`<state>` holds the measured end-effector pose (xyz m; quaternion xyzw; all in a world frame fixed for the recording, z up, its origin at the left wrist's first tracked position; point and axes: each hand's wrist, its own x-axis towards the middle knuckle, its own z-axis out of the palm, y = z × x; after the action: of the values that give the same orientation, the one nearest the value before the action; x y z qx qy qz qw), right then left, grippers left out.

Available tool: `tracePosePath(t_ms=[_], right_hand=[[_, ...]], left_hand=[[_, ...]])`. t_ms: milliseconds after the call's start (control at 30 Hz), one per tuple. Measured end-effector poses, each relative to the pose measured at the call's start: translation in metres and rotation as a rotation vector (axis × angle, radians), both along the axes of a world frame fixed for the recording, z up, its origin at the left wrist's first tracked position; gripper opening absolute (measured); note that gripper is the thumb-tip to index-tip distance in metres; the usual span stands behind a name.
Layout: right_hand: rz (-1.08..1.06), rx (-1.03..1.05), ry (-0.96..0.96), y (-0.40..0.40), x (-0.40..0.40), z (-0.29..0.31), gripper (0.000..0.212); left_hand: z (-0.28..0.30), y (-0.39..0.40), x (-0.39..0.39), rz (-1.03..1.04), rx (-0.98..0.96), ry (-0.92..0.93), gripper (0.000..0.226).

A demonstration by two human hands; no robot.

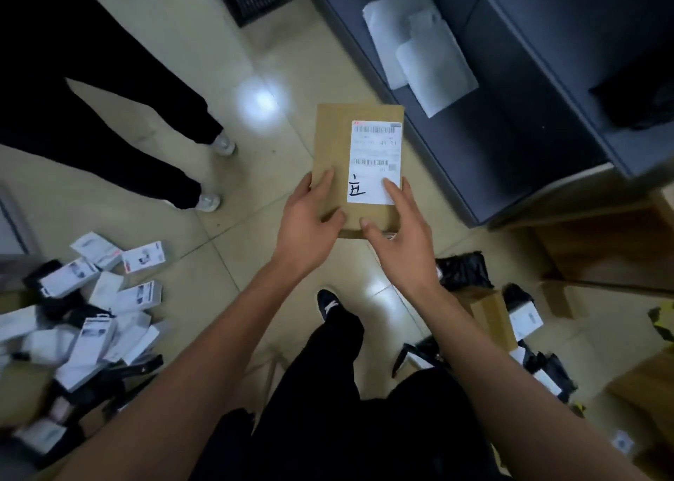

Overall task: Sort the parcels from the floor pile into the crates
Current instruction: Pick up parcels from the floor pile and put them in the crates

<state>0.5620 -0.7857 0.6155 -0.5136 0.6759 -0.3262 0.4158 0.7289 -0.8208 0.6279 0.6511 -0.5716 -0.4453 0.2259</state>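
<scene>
- Two hands are holding one brown parcel (341,159) above the floor (233,61), just beside the dark bin (510,145).
- The left hand (310,221) is gripping the parcel's near left corner, fingers (324,180) lying on top and thumb curled over the edge.
- The right hand (401,232) is holding the near right corner, one finger pressing on the single white label (375,161).
- Two pale bags (419,46) are lying in the bin.
- One pile of white boxes (95,305) is sitting on the floor at left; too jumbled to count.
- Another person's two legs (120,141) are standing at left.
</scene>
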Motion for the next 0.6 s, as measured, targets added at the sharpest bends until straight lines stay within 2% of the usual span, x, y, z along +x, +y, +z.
tracePosePath(t_ms=[300,600], right_hand=[[0.147,-0.071,0.015,-0.122,0.038,0.02,0.07],[0.257,-0.113,-0.018,-0.278,0.029,0.021,0.07]], left_hand=[[0.019,-0.093,0.041,0.146,-0.072,0.003,0.072],[0.034,-0.229,0.028,0.214,-0.127,-0.132,0.07]])
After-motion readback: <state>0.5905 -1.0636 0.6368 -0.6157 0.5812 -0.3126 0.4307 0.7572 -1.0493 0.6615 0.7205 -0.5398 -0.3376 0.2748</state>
